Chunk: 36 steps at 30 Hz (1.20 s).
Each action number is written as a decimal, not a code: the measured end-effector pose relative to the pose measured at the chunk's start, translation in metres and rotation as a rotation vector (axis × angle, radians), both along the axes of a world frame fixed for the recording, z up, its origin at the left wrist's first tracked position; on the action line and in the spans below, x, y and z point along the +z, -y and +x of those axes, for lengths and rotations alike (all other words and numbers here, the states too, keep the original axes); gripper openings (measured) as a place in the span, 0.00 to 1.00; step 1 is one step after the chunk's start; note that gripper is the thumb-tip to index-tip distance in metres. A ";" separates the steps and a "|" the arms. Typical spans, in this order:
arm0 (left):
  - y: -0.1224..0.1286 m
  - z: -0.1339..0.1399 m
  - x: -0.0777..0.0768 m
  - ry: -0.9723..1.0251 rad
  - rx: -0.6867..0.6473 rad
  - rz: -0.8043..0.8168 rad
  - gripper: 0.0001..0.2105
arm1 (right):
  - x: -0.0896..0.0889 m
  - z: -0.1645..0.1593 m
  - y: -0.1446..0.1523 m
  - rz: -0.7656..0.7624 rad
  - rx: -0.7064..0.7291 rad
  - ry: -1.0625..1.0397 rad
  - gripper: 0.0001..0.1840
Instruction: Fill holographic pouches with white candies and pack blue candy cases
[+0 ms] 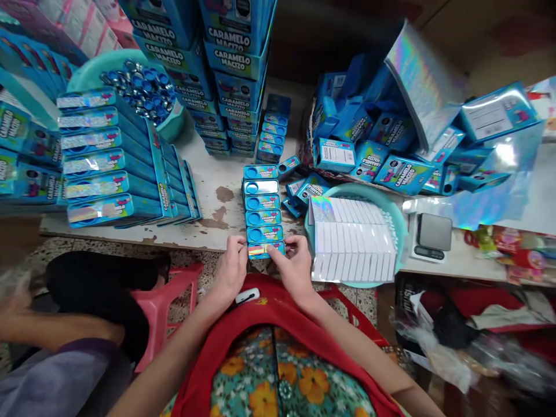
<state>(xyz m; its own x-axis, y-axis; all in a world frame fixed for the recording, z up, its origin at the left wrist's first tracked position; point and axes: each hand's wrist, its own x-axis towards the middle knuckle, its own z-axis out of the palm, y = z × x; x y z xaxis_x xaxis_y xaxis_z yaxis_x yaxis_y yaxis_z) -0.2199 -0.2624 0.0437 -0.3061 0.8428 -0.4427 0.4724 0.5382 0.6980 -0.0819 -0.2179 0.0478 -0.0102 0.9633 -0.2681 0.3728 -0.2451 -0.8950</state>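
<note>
A row of small blue candy boxes (262,202) lettered "Caramelo Macizo" runs toward me on the table. At its near end, over the table's front edge, is a blue candy box (256,252) with a shiny holographic strip on its face. The fingers of my left hand (231,266) are closed at this box's left end. On the opposite end, my right hand (295,266) grips it, the thumb lying on the strip. Just right of my right hand, a sheet of silvery labels (354,237) rests over a teal basin (403,249).
Stacked blue boxes (98,156) stand left, before a teal bowl of metallic blue caps (141,87). Tall box stacks (234,75) rise behind. Loose boxes (403,174) and a holographic sheet (423,87) lie right, near a small scale (434,231). Another person's arm (56,330) shows at left.
</note>
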 end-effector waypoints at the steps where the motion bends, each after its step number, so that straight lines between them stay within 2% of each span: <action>1: 0.001 0.002 -0.005 -0.053 -0.011 -0.047 0.10 | -0.003 0.000 -0.001 -0.045 -0.015 -0.039 0.18; 3: 0.003 0.001 -0.012 -0.163 -0.068 -0.154 0.12 | -0.007 0.002 -0.004 -0.102 0.003 -0.121 0.16; 5: 0.004 -0.006 -0.007 -0.277 -0.149 -0.243 0.13 | -0.009 0.005 -0.009 -0.133 0.052 -0.193 0.12; 7: -0.003 -0.015 0.012 -0.403 -0.151 -0.239 0.13 | -0.007 0.011 -0.013 -0.156 0.126 -0.246 0.09; 8: -0.010 -0.016 0.026 -0.455 -0.120 -0.178 0.13 | -0.005 0.015 -0.016 -0.157 0.166 -0.258 0.09; 10: -0.038 -0.008 0.058 -0.503 -0.089 0.040 0.13 | 0.003 0.030 -0.022 -0.123 0.227 -0.252 0.08; 11: -0.058 0.004 0.073 -0.499 -0.130 0.158 0.13 | 0.007 0.040 -0.026 -0.083 0.234 -0.233 0.08; 13: -0.105 0.040 0.089 -0.463 -0.337 0.313 0.14 | 0.011 0.064 -0.038 0.050 0.180 -0.156 0.08; 14: -0.131 0.061 0.089 -0.476 -0.439 0.310 0.15 | 0.011 0.079 -0.047 0.137 0.125 -0.103 0.08; 16: -0.178 0.101 0.075 -0.529 -0.536 0.179 0.17 | 0.004 0.107 -0.071 0.321 0.005 0.027 0.08; 18: -0.210 0.130 0.047 -0.509 -0.550 -0.090 0.16 | -0.012 0.128 -0.099 0.471 -0.041 0.165 0.09; 21: -0.226 0.144 0.010 -0.493 -0.522 -0.185 0.13 | -0.043 0.143 -0.137 0.611 0.100 0.360 0.15; 23: -0.224 0.142 -0.001 -0.507 -0.501 -0.161 0.13 | -0.061 0.143 -0.152 0.653 0.236 0.485 0.20; 26: -0.222 0.135 -0.003 -0.498 -0.460 -0.126 0.14 | -0.075 0.142 -0.155 0.663 0.385 0.620 0.23; 30: -0.223 0.135 -0.005 -0.418 -0.364 -0.090 0.12 | -0.072 0.151 -0.142 0.689 0.497 0.624 0.18; 33: -0.220 0.135 -0.005 -0.349 -0.356 -0.072 0.11 | -0.061 0.160 -0.140 0.707 0.448 0.544 0.13; 36: -0.217 0.135 -0.002 -0.288 -0.393 -0.027 0.10 | -0.054 0.161 -0.147 0.714 0.377 0.555 0.19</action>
<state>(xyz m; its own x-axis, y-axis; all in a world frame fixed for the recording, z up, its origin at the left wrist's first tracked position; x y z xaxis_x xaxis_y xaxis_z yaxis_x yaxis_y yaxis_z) -0.0853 -0.0458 0.0413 -0.0804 0.9086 -0.4098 0.8151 0.2966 0.4977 0.0790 -0.0712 -0.0060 -0.3996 0.8602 0.3169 0.7283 0.5078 -0.4600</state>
